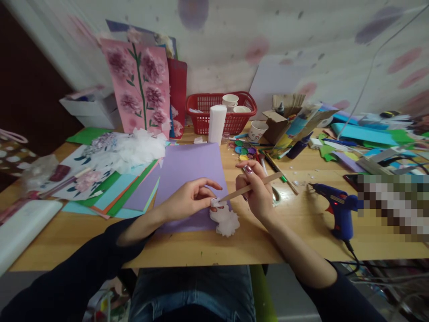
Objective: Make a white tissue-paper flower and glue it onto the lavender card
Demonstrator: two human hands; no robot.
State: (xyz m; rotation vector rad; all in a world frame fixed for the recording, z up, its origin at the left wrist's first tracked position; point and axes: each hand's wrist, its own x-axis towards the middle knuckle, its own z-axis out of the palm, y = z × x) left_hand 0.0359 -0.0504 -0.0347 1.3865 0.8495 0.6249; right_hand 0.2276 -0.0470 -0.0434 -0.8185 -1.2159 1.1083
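My left hand [192,197] is closed in a pinch on a small white ruffled paper flower [228,222], which hangs below the fingers over the front right corner of a purple paper sheet [191,167]. My right hand [255,188] grips a flat wooden craft stick [272,177] near its middle. The stick slants down to the left, and its lower end meets the white piece at my left fingertips. What exactly lies between the left thumb and finger is partly hidden.
A blue glue gun [338,208] with its cable lies at the right. Paint pots [246,150], brushes and a paper cup [258,131] stand behind my right hand. A red basket [197,120] is at the back. White tissue petals [139,147] and coloured sheets [114,194] lie at left.
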